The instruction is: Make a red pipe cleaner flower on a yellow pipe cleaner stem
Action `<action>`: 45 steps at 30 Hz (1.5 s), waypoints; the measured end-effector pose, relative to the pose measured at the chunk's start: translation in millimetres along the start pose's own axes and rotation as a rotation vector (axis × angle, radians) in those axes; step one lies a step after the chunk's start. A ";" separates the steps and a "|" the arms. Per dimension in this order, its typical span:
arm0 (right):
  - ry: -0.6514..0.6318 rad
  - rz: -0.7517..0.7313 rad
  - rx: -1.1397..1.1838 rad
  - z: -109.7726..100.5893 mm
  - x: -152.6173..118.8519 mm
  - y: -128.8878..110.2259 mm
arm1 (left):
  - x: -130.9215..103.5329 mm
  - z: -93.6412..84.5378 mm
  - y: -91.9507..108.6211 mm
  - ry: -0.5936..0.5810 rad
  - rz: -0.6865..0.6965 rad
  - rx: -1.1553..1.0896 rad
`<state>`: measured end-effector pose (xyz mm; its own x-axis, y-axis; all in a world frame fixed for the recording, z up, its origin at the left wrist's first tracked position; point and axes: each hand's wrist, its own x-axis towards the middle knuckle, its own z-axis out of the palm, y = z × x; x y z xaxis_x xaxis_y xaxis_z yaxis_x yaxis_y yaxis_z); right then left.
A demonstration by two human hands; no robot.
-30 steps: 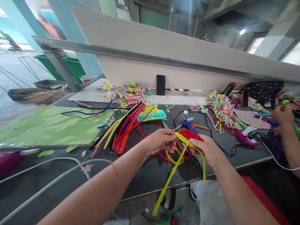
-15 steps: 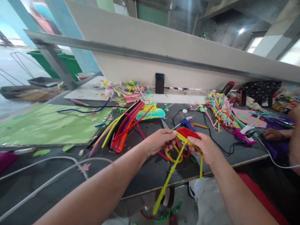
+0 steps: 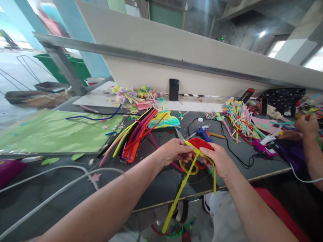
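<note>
Between both hands, over the table's front part, is a red and yellow pipe-cleaner piece. Its red part is a flat, packed patch edged with yellow. My left hand pinches the yellow edge on its left side. On the right side, my right hand grips it with thumb and fingers. A twisted yellow pipe cleaner hangs from its middle below the table edge, and a shorter yellow end dangles by my right hand. Yellow and red loops show under the hands, partly hidden by the fingers.
A bundle of coloured pipe cleaners lies left of my hands, beside a turquoise and yellow piece. Behind are a blue glue gun and an upright phone. White cables cross the left side. A co-worker's hand is at right.
My hands stay on the red and yellow piece, with small finger shifts; my left fingers sit closer to its middle. The co-worker's hand has risen from the table. The view has shifted slightly.
</note>
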<state>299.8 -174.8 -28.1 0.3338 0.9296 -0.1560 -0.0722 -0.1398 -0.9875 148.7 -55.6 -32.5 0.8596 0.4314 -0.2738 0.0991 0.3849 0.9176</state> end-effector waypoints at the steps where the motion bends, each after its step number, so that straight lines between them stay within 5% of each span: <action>1: 0.003 0.008 -0.001 0.9 -0.2 -0.3 | -0.1 -0.3 0.2 -0.006 -0.008 0.002; 15: -0.070 0.015 0.047 3.5 -3.0 2.9 | -0.2 3.0 -0.7 0.028 -0.014 0.044; 24: -0.152 0.163 0.038 -34.1 -3.3 -1.8 | 2.6 -2.8 0.2 0.034 -0.007 0.047; 30: -0.258 0.135 0.103 -35.5 -7.7 -0.5 | 2.6 -1.8 0.3 0.016 -0.018 0.045; 36: -0.196 0.139 0.254 -35.9 -4.8 0.7 | 2.8 -1.6 0.6 0.012 -0.032 0.018; 45: -0.056 -0.056 0.096 -32.7 -4.8 1.0 | 6.0 -4.7 -3.2 0.031 -0.044 -0.012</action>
<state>328.8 -190.5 -29.0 0.2869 0.9530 -0.0970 -0.1456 -0.0567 -0.9877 151.2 -50.4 -38.4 0.8384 0.4392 -0.3227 0.1303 0.4135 0.9012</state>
